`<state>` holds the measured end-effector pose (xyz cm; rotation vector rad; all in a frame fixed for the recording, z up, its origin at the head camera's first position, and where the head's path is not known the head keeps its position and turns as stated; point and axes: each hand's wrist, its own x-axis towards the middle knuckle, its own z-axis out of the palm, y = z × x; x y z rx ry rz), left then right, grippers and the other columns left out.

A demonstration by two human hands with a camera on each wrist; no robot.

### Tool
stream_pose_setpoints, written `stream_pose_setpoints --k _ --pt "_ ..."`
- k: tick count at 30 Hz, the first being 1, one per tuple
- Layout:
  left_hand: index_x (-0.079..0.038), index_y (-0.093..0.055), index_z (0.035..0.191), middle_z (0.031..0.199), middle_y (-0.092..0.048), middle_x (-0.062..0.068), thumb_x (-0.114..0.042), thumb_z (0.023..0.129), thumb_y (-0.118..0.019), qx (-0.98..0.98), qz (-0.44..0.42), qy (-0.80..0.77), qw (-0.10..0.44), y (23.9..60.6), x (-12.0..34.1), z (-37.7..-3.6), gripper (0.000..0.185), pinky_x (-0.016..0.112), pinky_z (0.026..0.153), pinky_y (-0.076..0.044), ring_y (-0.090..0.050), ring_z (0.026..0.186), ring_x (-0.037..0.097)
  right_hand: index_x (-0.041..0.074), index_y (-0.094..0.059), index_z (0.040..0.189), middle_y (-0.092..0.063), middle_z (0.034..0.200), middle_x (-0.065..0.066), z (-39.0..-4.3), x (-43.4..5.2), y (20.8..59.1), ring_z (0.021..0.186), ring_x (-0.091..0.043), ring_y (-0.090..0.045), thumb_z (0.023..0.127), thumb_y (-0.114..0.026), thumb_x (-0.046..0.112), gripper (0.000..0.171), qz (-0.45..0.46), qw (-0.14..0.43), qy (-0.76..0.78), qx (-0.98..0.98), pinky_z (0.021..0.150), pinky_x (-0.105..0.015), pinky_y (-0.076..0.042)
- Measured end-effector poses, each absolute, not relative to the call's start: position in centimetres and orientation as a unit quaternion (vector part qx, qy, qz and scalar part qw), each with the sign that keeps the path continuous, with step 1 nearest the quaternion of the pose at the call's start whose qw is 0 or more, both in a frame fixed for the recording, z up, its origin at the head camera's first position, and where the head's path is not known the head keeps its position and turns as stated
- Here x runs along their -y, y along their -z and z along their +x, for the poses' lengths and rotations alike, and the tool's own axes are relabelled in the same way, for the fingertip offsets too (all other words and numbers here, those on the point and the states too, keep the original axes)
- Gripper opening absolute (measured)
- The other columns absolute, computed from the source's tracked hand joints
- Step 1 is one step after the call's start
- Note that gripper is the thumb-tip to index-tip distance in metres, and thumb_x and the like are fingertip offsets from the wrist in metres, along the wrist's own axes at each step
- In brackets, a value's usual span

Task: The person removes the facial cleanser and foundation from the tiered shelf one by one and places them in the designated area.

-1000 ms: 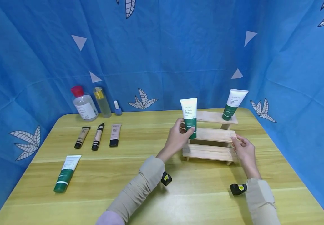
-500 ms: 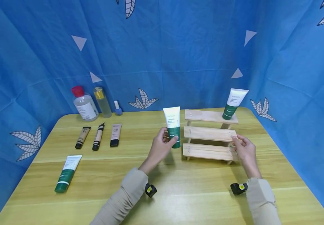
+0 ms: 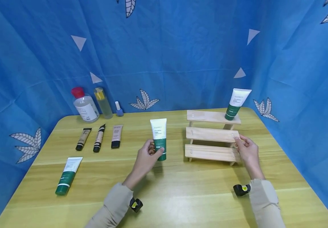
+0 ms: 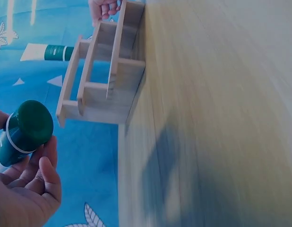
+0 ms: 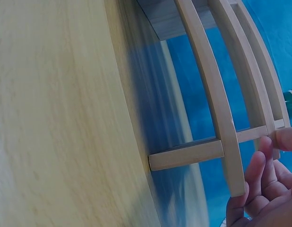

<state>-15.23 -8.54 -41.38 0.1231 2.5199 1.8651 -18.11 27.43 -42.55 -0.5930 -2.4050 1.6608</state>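
Right now the person's left hand (image 3: pixel 145 156) holds a green and white tube (image 3: pixel 159 138) — the fingers and thumb wrap round its green bottom part. The tube stands up straight with its white end on top, and it is just to the left of the wooden step shelf (image 3: pixel 211 136), not touching it. In the left wrist view the round green cap (image 4: pixel 29 125) of the tube points at the camera, and the fingers (image 4: pixel 42 177) curl round it.

The right hand (image 3: pixel 246 151) is at the right end of the shelf. Its fingertips pinch the end of the middle step. In the right wrist view the fingers (image 5: pixel 252 177) touch the wooden bars (image 5: pixel 217 109) of the shelf from the side.

The shelf has 3 steps and sits on the yellow wooden table (image 3: pixel 164 190). On the top step, at the right end, a second green and white tube (image 3: pixel 236 104) stands on its cap and leans a little.

On the left side of the table a third green and white tube (image 3: pixel 67 175) lies flat. Behind it 3 small thin tubes (image 3: pixel 99 138) lie side by side. At the back stand a clear bottle with a red cap (image 3: pixel 84 105), a tall bottle with a gold cap (image 3: pixel 103 103) and a tiny blue bottle (image 3: pixel 119 109) — all close together. Blue cloth with white leaves (image 3: pixel 152 53) hangs behind the table.
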Motion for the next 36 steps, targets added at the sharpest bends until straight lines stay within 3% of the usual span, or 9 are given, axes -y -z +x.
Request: stream_pose_setpoints --k 17,36 --pt "-0.003 -0.055 0.118 0.093 -0.06 0.011 -0.031 0.091 -0.061 -0.87 -0.066 -0.485 0.051 40.4 17.7 -12.5 0.04 0.027 0.062 -0.047 -0.055 0.077 0.018 0.0 -0.044 0.139 -0.055 0.069 0.02 -18.1 -27.3 42.4 0.064 0.002 -0.052 0.096 -0.052 0.037 0.058 -0.201 0.079 -0.558 0.801 0.056 -0.015 -0.043" --pt "0.004 -0.049 0.129 0.094 -0.056 0.013 -0.052 0.09 -0.057 -0.903 -0.156 -0.392 0.08 41.5 26.6 -9.0 0.069 0.028 0.059 -0.04 -0.05 0.076 0.019 0.001 -0.042 0.141 -0.056 0.072 0.019 -18.1 -27.3 42.4 0.067 0.002 -0.053 0.096 -0.052 0.038 0.059 -0.211 0.07 -0.563 0.796 0.06 -0.014 -0.044"
